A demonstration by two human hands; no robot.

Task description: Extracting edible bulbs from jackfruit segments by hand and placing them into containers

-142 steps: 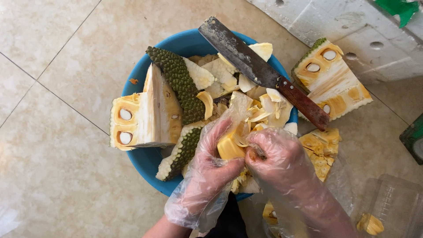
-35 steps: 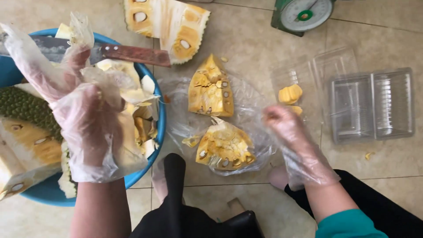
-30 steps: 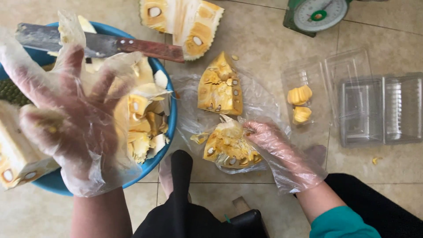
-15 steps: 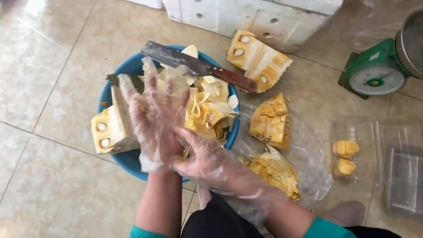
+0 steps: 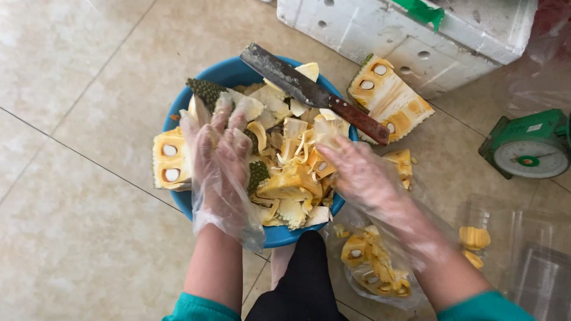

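Both gloved hands have come back over the blue basin (image 5: 178, 113): the right hand (image 5: 357, 172) has left the jackfruit pieces on the plastic sheet (image 5: 372, 270) and reaches the scraps, beside the spread left hand (image 5: 217, 157).

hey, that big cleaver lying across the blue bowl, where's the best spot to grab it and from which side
Probably by the dark reddish wooden handle of the steel cleaver. It juts past the rim of the blue plastic bowl on the right, pointing away from the fruit pieces, so nothing crowds it. The right hand, in its thin clear glove, lies just below it and could come up from that side, clear of the worn blade.
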